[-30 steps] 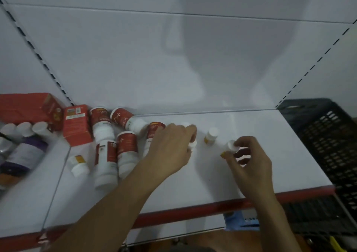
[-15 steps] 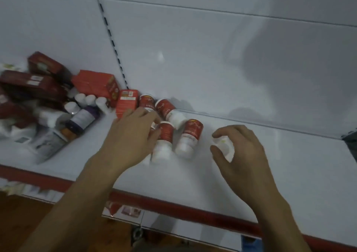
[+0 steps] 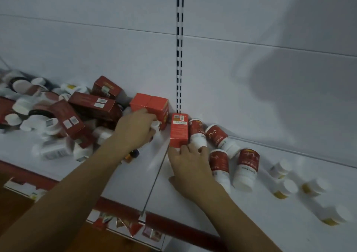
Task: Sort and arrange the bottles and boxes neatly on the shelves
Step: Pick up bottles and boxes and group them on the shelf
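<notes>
Head view, shelf: white shelf with a red front edge; a seam runs between two boards just left of the right hand.
Head view, left hand: left hand reaches to the foot of a bright red box, fingers curled over a small white-capped bottle; whether it grips the bottle I cannot tell, the palm hides the contact.
Head view, right hand: right hand lies palm down on the shelf, fingers loosely spread, fingertips touching the near end of a flat-lying red carton; nothing held.
Head view, red-label bottles: four red-label bottles lie on their sides just right of the carton; one is partly covered by the right hand.
Head view, small bottles: small white bottles with yellow labels scattered far right, blurred, the label print unreadable.
Head view, heap at left: dark red boxes and white-capped jars piled in disorder, overlapping; count not legible, the leftmost pieces cut off by the frame edge.
Head view, under left forearm: a dark bottle, mostly hidden.
Head view, back wall: white panel with a slotted upright.
</notes>
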Available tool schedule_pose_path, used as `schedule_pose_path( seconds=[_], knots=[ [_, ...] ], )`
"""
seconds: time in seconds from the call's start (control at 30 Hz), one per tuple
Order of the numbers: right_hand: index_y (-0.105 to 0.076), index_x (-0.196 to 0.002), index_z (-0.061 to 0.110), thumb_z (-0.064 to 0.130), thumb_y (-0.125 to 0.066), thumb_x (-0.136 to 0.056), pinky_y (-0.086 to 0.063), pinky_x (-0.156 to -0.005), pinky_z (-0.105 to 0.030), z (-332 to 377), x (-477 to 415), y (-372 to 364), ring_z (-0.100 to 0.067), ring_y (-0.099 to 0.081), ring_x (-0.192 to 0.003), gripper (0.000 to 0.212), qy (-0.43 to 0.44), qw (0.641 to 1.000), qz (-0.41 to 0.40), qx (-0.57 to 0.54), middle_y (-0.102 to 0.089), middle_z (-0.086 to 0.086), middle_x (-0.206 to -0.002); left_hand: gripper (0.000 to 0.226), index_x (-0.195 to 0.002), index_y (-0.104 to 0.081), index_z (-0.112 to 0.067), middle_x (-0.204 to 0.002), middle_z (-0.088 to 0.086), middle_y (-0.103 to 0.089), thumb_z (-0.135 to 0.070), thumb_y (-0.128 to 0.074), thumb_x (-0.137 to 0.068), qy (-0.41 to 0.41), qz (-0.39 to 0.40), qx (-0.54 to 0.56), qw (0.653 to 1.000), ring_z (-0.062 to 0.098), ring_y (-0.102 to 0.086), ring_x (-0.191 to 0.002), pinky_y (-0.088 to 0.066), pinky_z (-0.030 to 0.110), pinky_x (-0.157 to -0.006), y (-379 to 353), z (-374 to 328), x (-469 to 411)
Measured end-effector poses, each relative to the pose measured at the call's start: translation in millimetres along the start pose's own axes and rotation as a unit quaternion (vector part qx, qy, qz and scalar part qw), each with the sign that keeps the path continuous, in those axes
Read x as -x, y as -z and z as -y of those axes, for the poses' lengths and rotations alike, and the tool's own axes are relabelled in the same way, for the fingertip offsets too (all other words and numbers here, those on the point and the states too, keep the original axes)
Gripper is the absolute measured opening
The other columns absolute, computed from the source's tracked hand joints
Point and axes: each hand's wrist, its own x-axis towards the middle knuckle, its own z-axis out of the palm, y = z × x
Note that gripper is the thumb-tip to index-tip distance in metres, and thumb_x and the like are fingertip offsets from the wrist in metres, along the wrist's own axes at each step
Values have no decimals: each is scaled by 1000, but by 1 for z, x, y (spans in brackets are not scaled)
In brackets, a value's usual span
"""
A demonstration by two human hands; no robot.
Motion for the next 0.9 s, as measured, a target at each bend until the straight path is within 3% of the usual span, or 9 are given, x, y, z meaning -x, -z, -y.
schedule_pose_path(
  seconds=[0.17, 0.37, 0.53, 0.63, 0.7, 0.77, 0.9],
  knots=[
    [-48, -120, 23, 28, -63, -92, -30, -104, -53, 3, -12, -6, -26, -51, -110, 32, -37, 998, -27, -47, -62, -1, -110, 31, -111, -58, -24, -111, -1, -56, -39, -72, -88, -6, -45, 14, 999, 22, -57, -100, -43, 36, -90, -17, 5, -8],
    [-45, -110, 34, 37, -64, -86, -28, -106, -45, 0, -4, -1, -16, -49, -109, 31, -80, 980, -70, -170, -58, 13, -110, 30, -94, -53, -23, -100, -2, -55, -30, -79, -80, -77, -72, 30, 994, 20, -59, -86, -36, 30, -70, -25, 17, -9],
    [-51, -110, 39, 38, -67, -87, -44, -97, -44, -12, 8, 2, -5, -52, -98, 28, -98, 948, -138, -268, -54, 20, -105, 29, -90, -57, -19, -86, -1, -61, -17, -83, -75, -166, -69, 37, 983, 21, -58, -71, -34, 28, -58, -27, 15, -6],
    [-57, -113, 36, 36, -66, -91, -51, -86, -34, -27, 16, 5, -4, -56, -96, 24, -106, 932, -186, -294, -59, 18, -108, 29, -103, -59, -20, -95, -3, -60, -23, -79, -82, -174, -54, 64, 981, 21, -59, -80, -36, 29, -63, -21, 10, -5],
    [-60, -116, 33, 31, -68, -92, -47, -84, -20, -37, 26, 9, -2, -57, -96, 25, -116, 921, -206, -310, -61, 15, -111, 26, -113, -58, -27, -102, -7, -54, -27, -72, -90, -143, -41, 135, 980, 16, -55, -86, -40, 31, -71, -7, 5, -4],
    [-62, -117, 31, 27, -69, -92, -40, -85, -10, -46, 38, 12, 0, -56, -98, 26, -127, 916, -219, -311, -62, 16, -112, 18, -108, -61, -32, -100, -12, -54, -29, -69, -92, -105, -40, 232, 966, 11, -55, -88, -43, 31, -77, 9, -2, 0],
    [-61, -118, 34, 24, -68, -93, -44, -88, -14, -66, 67, 15, 1, -53, -102, 28, -160, 913, -214, -307, -57, 18, -116, 18, -95, -64, -24, -95, -10, -70, -17, -78, -86, -34, 0, 485, 874, 11, -69, -80, -56, 34, -71, 17, -43, 13]
  ],
)
